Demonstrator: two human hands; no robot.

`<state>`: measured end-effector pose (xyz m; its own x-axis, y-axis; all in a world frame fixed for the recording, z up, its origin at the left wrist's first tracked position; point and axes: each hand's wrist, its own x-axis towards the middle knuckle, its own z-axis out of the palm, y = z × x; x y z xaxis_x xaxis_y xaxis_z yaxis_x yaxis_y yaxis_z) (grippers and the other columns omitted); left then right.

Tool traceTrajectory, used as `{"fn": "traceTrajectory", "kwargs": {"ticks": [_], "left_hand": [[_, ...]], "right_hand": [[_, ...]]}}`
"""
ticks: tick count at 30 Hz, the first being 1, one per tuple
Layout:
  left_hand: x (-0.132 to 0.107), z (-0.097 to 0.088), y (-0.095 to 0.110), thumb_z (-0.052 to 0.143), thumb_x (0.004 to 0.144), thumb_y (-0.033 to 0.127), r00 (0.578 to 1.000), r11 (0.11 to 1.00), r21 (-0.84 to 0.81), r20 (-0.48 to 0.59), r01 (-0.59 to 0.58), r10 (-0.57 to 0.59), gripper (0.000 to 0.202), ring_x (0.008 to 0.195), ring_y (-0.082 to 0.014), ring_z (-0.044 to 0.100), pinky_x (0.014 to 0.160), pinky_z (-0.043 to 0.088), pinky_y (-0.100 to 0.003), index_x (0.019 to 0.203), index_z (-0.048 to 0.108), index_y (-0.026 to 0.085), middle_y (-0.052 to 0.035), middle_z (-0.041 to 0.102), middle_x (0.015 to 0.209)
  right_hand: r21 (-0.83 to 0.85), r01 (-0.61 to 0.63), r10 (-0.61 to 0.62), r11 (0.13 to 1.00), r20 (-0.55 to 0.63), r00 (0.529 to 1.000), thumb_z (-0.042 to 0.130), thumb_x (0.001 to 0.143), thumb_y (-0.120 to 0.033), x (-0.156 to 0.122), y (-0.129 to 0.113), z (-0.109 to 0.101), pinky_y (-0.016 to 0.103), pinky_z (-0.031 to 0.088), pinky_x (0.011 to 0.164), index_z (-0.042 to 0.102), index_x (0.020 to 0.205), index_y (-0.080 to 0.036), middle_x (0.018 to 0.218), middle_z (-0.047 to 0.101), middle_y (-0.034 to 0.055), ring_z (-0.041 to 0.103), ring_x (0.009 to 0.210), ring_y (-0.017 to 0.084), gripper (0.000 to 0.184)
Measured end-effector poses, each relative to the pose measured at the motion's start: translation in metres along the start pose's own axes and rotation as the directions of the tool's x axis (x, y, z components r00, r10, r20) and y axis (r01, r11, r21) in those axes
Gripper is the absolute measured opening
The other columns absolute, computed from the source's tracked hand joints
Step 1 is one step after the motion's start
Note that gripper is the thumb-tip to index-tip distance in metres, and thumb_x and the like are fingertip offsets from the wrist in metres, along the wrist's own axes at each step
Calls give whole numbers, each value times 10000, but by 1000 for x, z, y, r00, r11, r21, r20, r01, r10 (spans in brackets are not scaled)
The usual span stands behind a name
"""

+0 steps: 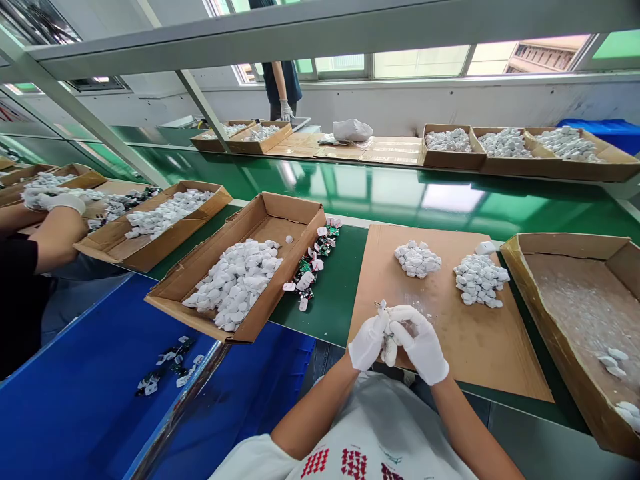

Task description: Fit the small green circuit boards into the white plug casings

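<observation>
The person's left hand (pixel 369 343) and right hand (pixel 419 344), both in white gloves, meet just above the near edge of a brown cardboard sheet (pixel 450 347). The gloved fingers (pixel 406 327) curl narrowly around a small white plastic piece (pixel 389 350), which is held between both hands and partly hidden by them.

The cardboard sheet lies on a green-topped desk (pixel 330 293). On it, just ahead of the hands, sit two heaps of similar white pieces (pixel 417 259) (pixel 481 280), a little apart. To the right, a shallow cardboard tray (pixel 560 243) holds a few more pieces and white residue.

To the left stands an open cardboard box (pixel 280 227) filled with white pieces, with small circuit boards (pixel 313 263) scattered beside it. More boards (pixel 165 367) lie on a blue surface (pixel 75 393) nearer the person.

Further left, a co-worker's gloved hands (pixel 55 200) reach over another box (pixel 170 230). Across the desk, a standing person's gloved hand (pixel 286 111) hangs near a row of boxes (pixel 505 152). A pale metal shelf rail (pixel 320 40) and its diagonal struts (pixel 200 107) cross the upper view, partly blocking the far side.
</observation>
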<state>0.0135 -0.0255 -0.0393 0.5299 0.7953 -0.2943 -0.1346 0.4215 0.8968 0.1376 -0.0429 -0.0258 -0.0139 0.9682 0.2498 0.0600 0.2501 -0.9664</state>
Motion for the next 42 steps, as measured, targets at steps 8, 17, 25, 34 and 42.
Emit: {"fn": "traceTrajectory", "kwargs": {"ticks": [8, 17, 25, 34, 42], "left_hand": [[5, 0, -2, 291, 788, 765, 998, 991, -130, 44, -44, 50, 682, 259, -96, 416, 302, 262, -215, 594, 524, 154, -14, 517, 344], [4, 4, 3, 616, 789, 531, 967, 842, -476, -109, -252, 228, 385, 614, -111, 560, 594, 455, -234, 775, 567, 150, -12, 602, 698], [-3, 4, 6, 619, 824, 430, 964, 884, -385, -114, -266, 241, 459, 1066, -212, 567, 942, 438, -344, 1202, 569, 176, -107, 535, 1333], [-18, 7, 13, 559, 865, 395, 899, 913, 8, -172, -408, 403, 409, 1293, -250, 433, 1114, 308, -361, 1221, 612, 200, -88, 445, 1442], [-21, -1, 4, 595, 802, 508, 928, 937, -4, -140, -349, 345, 604, 1038, -250, 595, 969, 437, -372, 1302, 549, 172, -113, 683, 1068]], "right_hand": [[-151, 36, -39, 988, -18, 999, 571, 848, -279, 3, 3, -5, 315, 562, 755, 648, 893, -216, 948, 693, 53, 668, 849, 177, 109], [-548, 288, -392, 785, -80, 916, 566, 855, -164, -18, 5, -4, 366, 531, 922, 676, 1034, -284, 1196, 616, 47, 612, 1083, 199, 242], [-735, 242, -447, 633, -92, 890, 567, 861, -198, -18, 13, 7, 329, 546, 870, 632, 1143, -216, 1153, 648, 89, 641, 1022, 202, 290], [-779, 267, -423, 567, 3, 906, 535, 853, -154, -16, -7, 6, 354, 557, 841, 613, 1188, -248, 1184, 644, 85, 650, 998, 219, 357], [-668, 304, -430, 679, -27, 902, 618, 813, -210, -17, -6, 5, 371, 575, 818, 644, 1119, -313, 1224, 599, 66, 651, 972, 218, 324]]}}
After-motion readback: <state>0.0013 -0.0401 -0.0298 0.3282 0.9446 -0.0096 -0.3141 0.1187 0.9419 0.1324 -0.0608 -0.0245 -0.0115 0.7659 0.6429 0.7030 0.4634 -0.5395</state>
